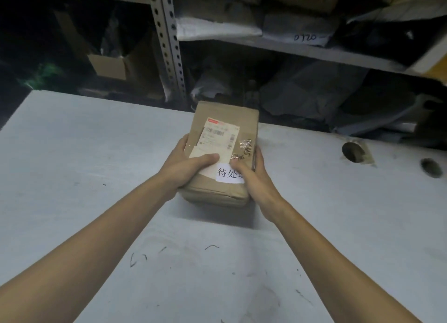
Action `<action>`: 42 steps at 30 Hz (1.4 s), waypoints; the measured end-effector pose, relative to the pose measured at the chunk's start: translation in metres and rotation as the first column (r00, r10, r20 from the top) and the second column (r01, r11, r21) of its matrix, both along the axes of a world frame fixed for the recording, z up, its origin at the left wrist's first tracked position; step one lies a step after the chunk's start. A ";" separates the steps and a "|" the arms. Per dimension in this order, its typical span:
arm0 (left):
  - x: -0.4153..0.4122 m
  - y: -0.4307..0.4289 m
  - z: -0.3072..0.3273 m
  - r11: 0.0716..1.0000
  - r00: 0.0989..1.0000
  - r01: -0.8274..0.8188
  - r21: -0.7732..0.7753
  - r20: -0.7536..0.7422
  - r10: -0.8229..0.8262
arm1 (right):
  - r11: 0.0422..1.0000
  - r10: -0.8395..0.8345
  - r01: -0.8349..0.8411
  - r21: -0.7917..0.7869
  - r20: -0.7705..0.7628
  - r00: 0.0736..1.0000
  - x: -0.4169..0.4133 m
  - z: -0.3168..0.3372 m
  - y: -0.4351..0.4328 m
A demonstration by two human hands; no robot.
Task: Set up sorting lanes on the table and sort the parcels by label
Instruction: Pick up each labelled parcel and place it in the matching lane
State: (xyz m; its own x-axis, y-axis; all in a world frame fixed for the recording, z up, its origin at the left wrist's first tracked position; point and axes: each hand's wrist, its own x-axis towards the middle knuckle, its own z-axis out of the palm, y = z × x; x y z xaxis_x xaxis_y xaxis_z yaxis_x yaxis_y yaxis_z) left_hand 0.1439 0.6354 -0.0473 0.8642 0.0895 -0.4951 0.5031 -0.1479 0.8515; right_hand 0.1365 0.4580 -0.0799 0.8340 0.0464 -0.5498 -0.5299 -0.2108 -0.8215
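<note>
The brown cardboard parcel (222,151) sits mid-table (72,153), possibly lifted just clear. The left hand (186,165) clasps its left edge and the right hand (254,177) its right, thumbs on top by the white slip (227,174). It looks stiff, boxy and fairly light, so the side edges should hold best

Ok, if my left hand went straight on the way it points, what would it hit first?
The parcel it grips aside, probably the grey bags behind the table; depth is unclear.
</note>
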 end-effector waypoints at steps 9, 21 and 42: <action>-0.018 -0.054 0.034 0.979 0.981 0.182 -0.090 0.082 -0.175 | 0.986 -0.164 0.164 0.014 0.162 0.973 -0.052 0.053 -0.055; -0.124 -0.194 0.094 0.872 0.872 0.478 -0.100 0.173 -0.458 | 0.885 -0.450 0.465 -0.003 0.248 0.858 -0.201 0.116 -0.178; -0.366 -0.406 0.238 0.790 0.730 0.612 0.039 0.355 -0.584 | 0.827 -0.500 0.562 0.014 0.474 0.724 -0.467 0.270 -0.386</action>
State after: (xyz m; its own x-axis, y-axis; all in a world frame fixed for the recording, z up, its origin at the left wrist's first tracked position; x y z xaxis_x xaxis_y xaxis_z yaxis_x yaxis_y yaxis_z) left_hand -0.2220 0.2295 0.1909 0.8359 -0.5273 -0.1527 0.0193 -0.2497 0.9681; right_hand -0.3301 0.0724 0.1906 0.8499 -0.5195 -0.0878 -0.1741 -0.1197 -0.9774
